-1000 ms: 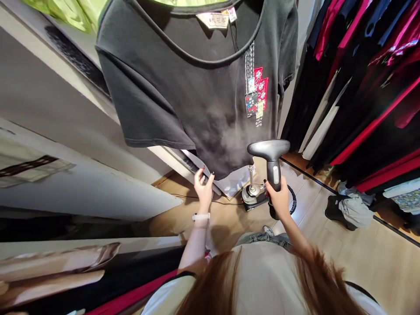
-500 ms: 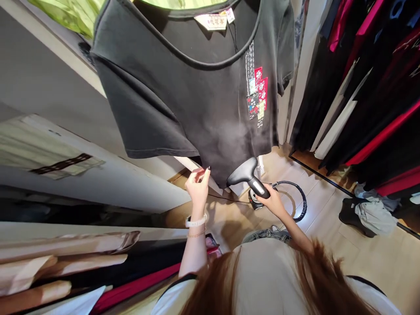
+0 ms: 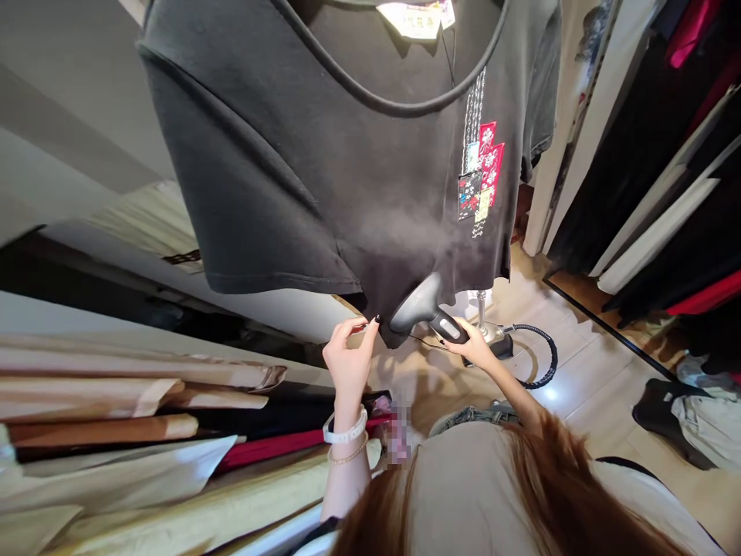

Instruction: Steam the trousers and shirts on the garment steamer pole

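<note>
A dark grey T-shirt (image 3: 278, 177) hangs in front of me, with patterned patches (image 3: 489, 174) and chain-like trim on its chest. My right hand (image 3: 472, 344) is wrapped round the handle of a black garment steamer (image 3: 420, 305). The steamer's head lies against the lower front of the shirt, tilted, and pale steam (image 3: 399, 232) drifts above it. At the bottom hem, just left of the steamer head, my left hand (image 3: 350, 355) is closed in a pinch on the fabric edge. A white band and a thin bracelet circle my left wrist.
A ribbed black hose (image 3: 547, 351) curves over the wooden floor (image 3: 590, 401) beside the steamer's base and pole. Garments hang on racks at the right (image 3: 637, 193) and lower left (image 3: 144, 386). Pale cloth (image 3: 712, 428) lies over a black item on the right.
The view has shifted and come closer to the shirt. My left hand has gone from beside the hem to the hem itself. The steamer head has moved left along the lower front.
</note>
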Demonstrator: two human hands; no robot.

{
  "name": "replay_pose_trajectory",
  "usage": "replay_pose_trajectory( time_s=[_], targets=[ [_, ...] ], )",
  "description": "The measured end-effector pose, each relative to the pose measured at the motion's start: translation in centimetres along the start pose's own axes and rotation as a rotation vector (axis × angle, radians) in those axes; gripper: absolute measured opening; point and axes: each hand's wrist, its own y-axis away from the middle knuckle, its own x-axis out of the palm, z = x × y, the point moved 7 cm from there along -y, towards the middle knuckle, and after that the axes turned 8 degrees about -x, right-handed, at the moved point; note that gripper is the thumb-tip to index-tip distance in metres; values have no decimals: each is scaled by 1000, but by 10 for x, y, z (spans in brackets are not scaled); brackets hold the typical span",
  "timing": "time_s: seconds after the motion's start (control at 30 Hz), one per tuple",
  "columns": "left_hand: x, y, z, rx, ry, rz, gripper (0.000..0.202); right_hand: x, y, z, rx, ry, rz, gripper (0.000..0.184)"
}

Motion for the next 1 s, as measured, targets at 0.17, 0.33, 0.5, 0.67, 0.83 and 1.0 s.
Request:
replay_pose_trajectory(
  time_s=[0.17, 0.33, 0.5, 0.67, 0.83, 1.0],
  targets=[
    [-11, 4, -2, 0, -31, -25, 25, 11, -10, -3, -49, 37, 41, 53],
    [-16, 4, 0, -37, -63, -42, 27, 4, -25, 17, -135, 125, 56, 54],
    [-14, 9, 3, -57, -58, -113, 27, -28, -52, 59, -220, 530, 147, 56],
    [-7, 17, 13, -66, 11, -215, 29, -35, -55, 73, -263, 744, 353, 57],
    [-3, 27, 16, -42, 80, -277, 34, -42, -54, 74, -273, 847, 240, 55],
    [-9, 36, 17, 74, 203, -472, 41, -39, -52, 77, -314, 855, 311, 49]
  ],
)
